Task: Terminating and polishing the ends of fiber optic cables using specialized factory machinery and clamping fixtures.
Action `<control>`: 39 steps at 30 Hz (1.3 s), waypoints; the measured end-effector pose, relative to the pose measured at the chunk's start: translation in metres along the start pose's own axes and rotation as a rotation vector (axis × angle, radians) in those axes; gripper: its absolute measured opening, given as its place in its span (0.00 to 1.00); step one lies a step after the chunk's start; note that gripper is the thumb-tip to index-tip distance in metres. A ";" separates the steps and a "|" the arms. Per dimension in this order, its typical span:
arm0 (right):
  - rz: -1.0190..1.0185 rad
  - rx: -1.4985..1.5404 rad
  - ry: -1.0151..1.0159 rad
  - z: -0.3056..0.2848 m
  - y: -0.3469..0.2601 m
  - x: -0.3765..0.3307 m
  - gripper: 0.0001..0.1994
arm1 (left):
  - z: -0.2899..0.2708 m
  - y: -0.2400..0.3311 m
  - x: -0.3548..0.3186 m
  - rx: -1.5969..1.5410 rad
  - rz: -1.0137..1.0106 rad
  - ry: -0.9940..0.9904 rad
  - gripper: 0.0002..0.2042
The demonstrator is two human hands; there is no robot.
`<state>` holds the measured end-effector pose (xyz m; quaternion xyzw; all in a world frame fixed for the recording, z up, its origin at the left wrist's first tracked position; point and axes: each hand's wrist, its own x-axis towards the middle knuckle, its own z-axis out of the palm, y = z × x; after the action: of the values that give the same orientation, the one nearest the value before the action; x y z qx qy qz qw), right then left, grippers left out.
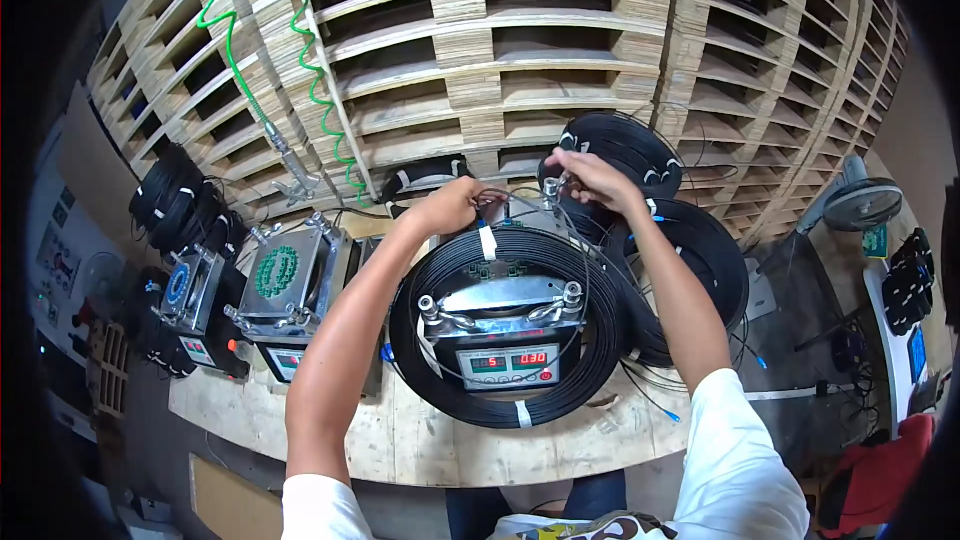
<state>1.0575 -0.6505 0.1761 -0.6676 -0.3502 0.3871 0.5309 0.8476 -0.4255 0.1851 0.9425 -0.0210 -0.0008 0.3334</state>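
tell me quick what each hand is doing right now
Left hand: closed, pinching the thin black cable at the coil's far edge.
Right hand: closed on the same cable.

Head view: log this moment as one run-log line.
left hand: pinching thin black cable | right hand: at cable end | black cable coil: around metal machine | wooden bench

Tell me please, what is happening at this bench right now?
A person works with both bare hands at the far side of a small metal machine on a wooden bench. A coil of black cable lies around the machine. The left hand and the right hand pinch thin cable ends above it. More black coils lie to the right.
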 end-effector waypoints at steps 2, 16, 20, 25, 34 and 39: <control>-0.104 0.237 -0.118 -0.011 0.004 -0.014 0.24 | 0.001 0.016 -0.002 -0.166 0.063 0.022 0.33; -0.145 0.037 -0.107 0.002 0.005 -0.007 0.25 | -0.023 0.036 -0.005 0.087 0.095 -0.077 0.32; -0.082 -0.043 -0.042 0.005 -0.009 -0.023 0.40 | -0.044 0.030 0.000 -0.038 0.016 0.180 0.19; -0.092 -0.270 0.047 0.028 -0.011 -0.023 0.52 | -0.033 -0.021 -0.014 -0.490 -0.325 0.027 0.22; -0.071 -0.137 0.102 0.023 0.000 -0.015 0.47 | 0.003 -0.063 -0.023 -1.397 -0.384 0.530 0.10; -0.056 -0.140 0.107 0.017 0.006 -0.021 0.46 | 0.026 -0.056 -0.023 -1.537 -0.166 0.757 0.14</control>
<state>1.0334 -0.6624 0.1711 -0.7128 -0.3658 0.3105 0.5115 0.8268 -0.3970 0.1295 0.3907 0.1672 0.2751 0.8624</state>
